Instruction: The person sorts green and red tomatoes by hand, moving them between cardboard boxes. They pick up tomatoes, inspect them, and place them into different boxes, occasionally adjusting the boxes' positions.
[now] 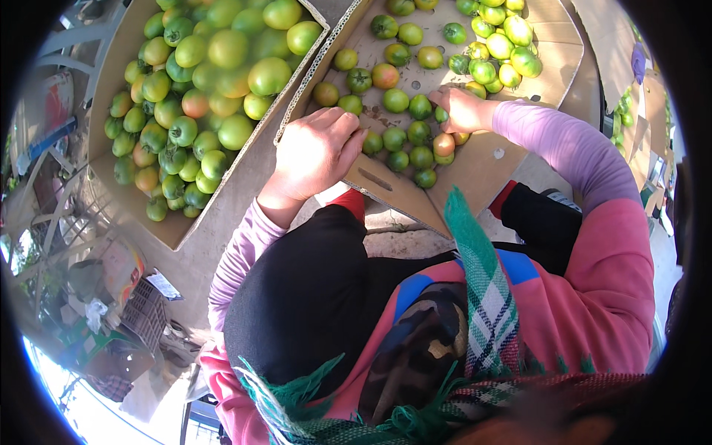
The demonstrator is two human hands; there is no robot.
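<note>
A shallow cardboard box in front of me holds loose green tomatoes, a few blushing orange. My left hand is at this box's near left edge, fingers curled beside a green tomato. Its palm side is hidden, so a held tomato cannot be made out. Inside the box, my right hand reaches down from the right. Its fingertips are at a small green tomato; whether they grip it is unclear. A blushing tomato lies just below that hand.
To the left stands a deeper cardboard box heaped with green and orange-tinged tomatoes. More tomatoes cluster at the right box's far right. A plastic crate and litter lie at lower left. Further tomatoes show at the right rim.
</note>
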